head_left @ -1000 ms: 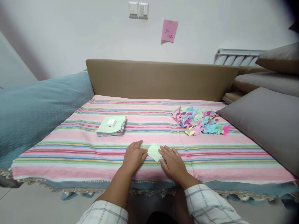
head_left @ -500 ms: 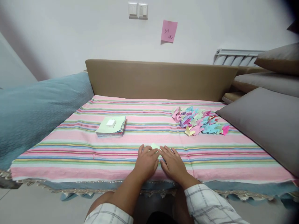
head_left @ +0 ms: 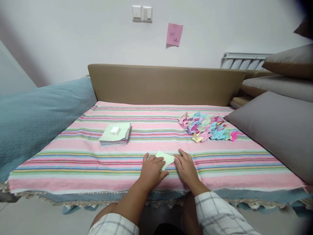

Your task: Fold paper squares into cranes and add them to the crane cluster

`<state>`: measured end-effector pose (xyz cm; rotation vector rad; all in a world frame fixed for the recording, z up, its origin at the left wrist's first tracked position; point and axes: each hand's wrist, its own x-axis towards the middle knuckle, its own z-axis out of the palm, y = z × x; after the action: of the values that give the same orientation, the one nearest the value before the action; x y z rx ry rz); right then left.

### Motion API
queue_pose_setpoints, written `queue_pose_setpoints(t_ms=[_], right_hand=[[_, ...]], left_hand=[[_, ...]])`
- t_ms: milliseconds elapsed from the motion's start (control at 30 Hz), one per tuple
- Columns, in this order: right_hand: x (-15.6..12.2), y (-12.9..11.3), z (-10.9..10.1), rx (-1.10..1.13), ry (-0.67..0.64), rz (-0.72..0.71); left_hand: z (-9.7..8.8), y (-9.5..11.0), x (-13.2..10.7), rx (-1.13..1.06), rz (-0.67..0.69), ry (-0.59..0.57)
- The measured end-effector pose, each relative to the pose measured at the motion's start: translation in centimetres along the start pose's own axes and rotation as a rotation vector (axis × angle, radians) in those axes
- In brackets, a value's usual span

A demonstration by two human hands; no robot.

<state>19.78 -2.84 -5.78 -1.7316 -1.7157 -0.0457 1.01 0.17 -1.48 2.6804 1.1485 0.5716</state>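
Observation:
A small pale green folded paper [head_left: 166, 158] lies on the striped cloth [head_left: 97, 163] near the front edge. My left hand [head_left: 152, 170] rests on its left part, fingers curled and pressing down on it. My right hand [head_left: 187, 167] lies just right of the paper, its fingertips touching the paper's right edge, fingers fairly flat on the cloth. Further back on the left sits a stack of coloured paper sheets [head_left: 115, 134] with a small white block [head_left: 114, 130] on top. At the back right lies a heap of folded paper cranes [head_left: 206, 126] in several colours.
A blue blanket [head_left: 36, 114] rises on the left. Grey cushions [head_left: 276, 130] crowd the right side. A brown padded board [head_left: 166, 85] stands behind the cloth. On the wall hang a pink note [head_left: 174, 34] and switches [head_left: 141, 13].
My left hand slid right onto the paper, covering it half a second ago. Now the paper's upper part shows again between both hands, and my right hand has shifted slightly right.

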Motion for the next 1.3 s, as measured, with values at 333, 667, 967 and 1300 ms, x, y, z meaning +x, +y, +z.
queue_pose_setpoints(t_ms=[333,667,967,1300], right_hand=[[1.8,-0.6,-0.2,0.129,-0.066,0.219],[1.3,-0.3,-0.4,0.381,-0.01,0.229],[1.1,-0.2,-0.7,0.577,-0.051,0.205],[0.4,0.3,-1.2,0.7,-0.056,0.149]], left_hand=[[0.3,0.1,0.0,-0.043,-0.011,0.084],[0.4,0.4,0.4,-0.021,-0.024,0.124],[0.6,0.5,0.4,0.025,-0.001,0.154],[1.2,0.9,0.9,0.116,0.028,0.242]])
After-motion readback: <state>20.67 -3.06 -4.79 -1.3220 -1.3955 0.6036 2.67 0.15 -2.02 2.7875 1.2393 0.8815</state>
